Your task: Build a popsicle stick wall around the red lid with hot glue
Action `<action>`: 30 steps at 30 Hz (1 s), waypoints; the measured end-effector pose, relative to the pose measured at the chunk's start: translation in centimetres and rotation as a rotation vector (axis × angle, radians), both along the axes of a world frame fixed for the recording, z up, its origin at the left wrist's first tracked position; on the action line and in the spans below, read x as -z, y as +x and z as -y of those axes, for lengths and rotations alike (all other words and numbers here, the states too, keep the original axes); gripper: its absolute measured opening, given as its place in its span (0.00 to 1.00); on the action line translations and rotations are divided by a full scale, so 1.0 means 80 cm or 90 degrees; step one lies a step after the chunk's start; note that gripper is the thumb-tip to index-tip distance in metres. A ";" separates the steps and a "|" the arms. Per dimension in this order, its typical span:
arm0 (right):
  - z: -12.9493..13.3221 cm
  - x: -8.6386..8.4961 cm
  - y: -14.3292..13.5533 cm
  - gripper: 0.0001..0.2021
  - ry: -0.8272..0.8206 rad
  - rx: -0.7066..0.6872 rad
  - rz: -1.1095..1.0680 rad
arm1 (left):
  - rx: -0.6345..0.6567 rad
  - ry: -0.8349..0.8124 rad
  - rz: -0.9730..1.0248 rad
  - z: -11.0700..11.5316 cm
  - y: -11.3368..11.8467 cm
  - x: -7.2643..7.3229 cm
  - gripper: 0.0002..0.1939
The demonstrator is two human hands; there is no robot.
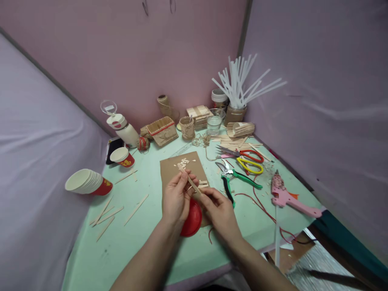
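Observation:
A flat wooden craft stick (194,185) slants between my two hands, above a piece of brown cardboard (169,171). My left hand (177,196) pinches its upper part between thumb and fingers. Lower down, my right hand (218,210) is closed on the other end. Just under the hands lies a round red lid (191,220), partly covered by them. Small cut wood pieces (183,163) are heaped on the cardboard beyond my fingertips, and a few short pieces (203,184) lie beside my right hand.
Green-handled pruning shears (232,174), scissors (250,161) and a pink glue gun (291,198) lie to the right. Stacked paper cups (87,182) and loose sticks (104,216) are at left. Along the back stand a bottle (125,129), a stick basket (163,133), a water glass (214,123) and a jar of glue sticks (235,111).

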State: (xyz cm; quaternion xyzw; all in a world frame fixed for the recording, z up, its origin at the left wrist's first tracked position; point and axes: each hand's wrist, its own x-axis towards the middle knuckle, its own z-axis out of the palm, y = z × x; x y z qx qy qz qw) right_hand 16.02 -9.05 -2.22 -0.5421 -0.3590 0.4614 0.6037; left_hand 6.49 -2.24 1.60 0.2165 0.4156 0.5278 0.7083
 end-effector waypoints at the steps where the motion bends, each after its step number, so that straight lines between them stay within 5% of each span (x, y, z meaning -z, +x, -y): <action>1: 0.000 -0.004 0.014 0.14 0.009 -0.008 0.056 | 0.010 0.004 -0.008 -0.003 -0.002 0.000 0.16; 10: -0.022 -0.015 0.190 0.14 -0.103 0.101 0.757 | 0.147 0.015 -0.129 -0.022 -0.022 0.001 0.20; 14: -0.048 -0.007 0.232 0.18 -0.190 0.045 0.922 | 0.181 0.013 -0.152 -0.023 -0.026 0.005 0.20; 23: -0.113 0.011 0.265 0.12 -0.228 -0.174 0.952 | 0.186 0.013 -0.144 -0.024 -0.033 0.013 0.19; 30: -0.105 -0.009 0.260 0.08 -0.186 -0.183 0.940 | 0.171 0.008 -0.145 -0.029 -0.041 0.015 0.18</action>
